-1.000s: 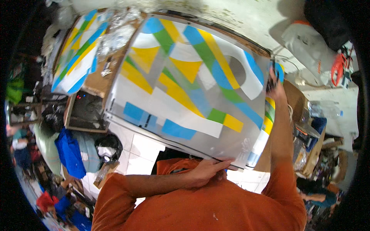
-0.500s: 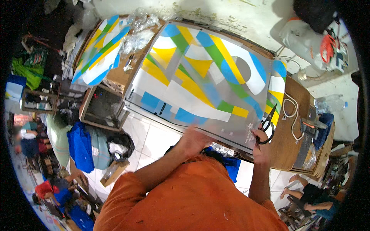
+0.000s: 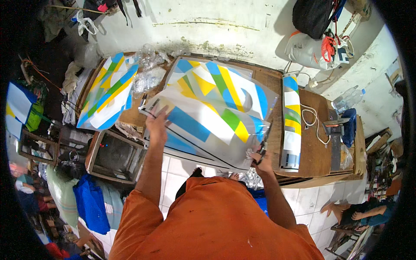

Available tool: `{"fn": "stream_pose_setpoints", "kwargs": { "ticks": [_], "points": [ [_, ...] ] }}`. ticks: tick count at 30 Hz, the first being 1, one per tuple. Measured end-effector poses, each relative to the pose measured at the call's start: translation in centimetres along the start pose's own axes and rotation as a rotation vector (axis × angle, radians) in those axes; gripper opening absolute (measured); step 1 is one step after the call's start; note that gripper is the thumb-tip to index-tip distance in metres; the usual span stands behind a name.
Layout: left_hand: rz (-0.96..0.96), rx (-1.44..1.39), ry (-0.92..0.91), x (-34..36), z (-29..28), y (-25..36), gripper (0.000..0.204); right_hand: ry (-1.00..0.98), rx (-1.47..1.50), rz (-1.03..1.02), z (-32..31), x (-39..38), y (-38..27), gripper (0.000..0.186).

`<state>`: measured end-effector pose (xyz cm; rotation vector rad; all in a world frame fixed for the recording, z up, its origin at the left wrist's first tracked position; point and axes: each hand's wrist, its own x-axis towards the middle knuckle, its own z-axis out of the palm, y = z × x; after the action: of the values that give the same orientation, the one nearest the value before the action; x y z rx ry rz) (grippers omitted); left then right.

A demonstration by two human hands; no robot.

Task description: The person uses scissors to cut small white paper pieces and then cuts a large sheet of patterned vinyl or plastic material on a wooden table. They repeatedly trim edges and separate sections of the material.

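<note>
A large translucent plastic sheet (image 3: 190, 123) with blue, yellow, green and white shapes is lifted and bowed over the wooden table. My left hand (image 3: 157, 125) pinches its near left part, fingers over the top. Black scissors (image 3: 262, 149) point away from me in my right hand (image 3: 262, 162), which is closed around their handles beside the sheet's near right corner. Whether those fingers also grip the corner, I cannot tell. Beneath the lifted sheet, another patterned sheet (image 3: 184, 65) shows at the far side. A rolled patterned sheet (image 3: 292, 130) lies to the right.
More patterned sheets (image 3: 106, 93) and crumpled clear plastic (image 3: 147, 80) lie on the left. A white cord (image 3: 310, 117) curls on the wooden tabletop (image 3: 310, 151), near a clear bottle (image 3: 349, 97). A dark box (image 3: 117, 158) stands at left. Other people sit further off.
My left hand has moved from the near edge to the sheet's left part, and the sheet is now raised. The right hand and scissors have shifted left. The rolled sheet now lies apart.
</note>
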<state>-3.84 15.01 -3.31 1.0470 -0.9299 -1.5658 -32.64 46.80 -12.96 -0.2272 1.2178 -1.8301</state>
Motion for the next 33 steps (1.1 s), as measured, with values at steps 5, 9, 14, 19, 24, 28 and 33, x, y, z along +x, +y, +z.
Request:
{"fn": "stream_pose_setpoints", "kwargs": {
  "ticks": [5, 9, 14, 19, 24, 28, 33],
  "points": [
    [0.026, -0.050, 0.074, 2.9, -10.7, -1.3, 0.043, 0.042, -0.190, 0.003, 5.3, 1.6, 5.7, 0.035],
    [-0.175, -0.118, 0.219, 4.8, -17.5, -6.2, 0.045, 0.156, -0.401, -0.021, 8.4, 2.1, 7.9, 0.032],
    [-0.256, -0.282, 0.225, 6.2, -18.0, -10.1, 0.048, 0.272, -0.762, -0.204, 9.8, 3.7, 7.7, 0.026],
    [-0.288, -0.350, 0.207, 5.1, -15.7, -9.5, 0.047, 0.447, -0.865, -0.313, 9.9, 4.8, 6.3, 0.028],
    [-0.313, -0.269, 0.183, 3.7, -15.6, -8.9, 0.049, 0.542, -0.856, -0.412, 8.5, 5.9, 6.6, 0.034],
    [-0.436, -0.367, 0.213, 3.8, -17.5, -9.5, 0.049, 0.496, -0.916, -0.447, 6.7, 6.1, 7.1, 0.037],
    [0.092, 0.508, 0.388, 3.2, -18.4, -9.3, 0.053, 0.524, -0.891, -0.361, 5.0, 3.1, 4.3, 0.037]
  ]
}}
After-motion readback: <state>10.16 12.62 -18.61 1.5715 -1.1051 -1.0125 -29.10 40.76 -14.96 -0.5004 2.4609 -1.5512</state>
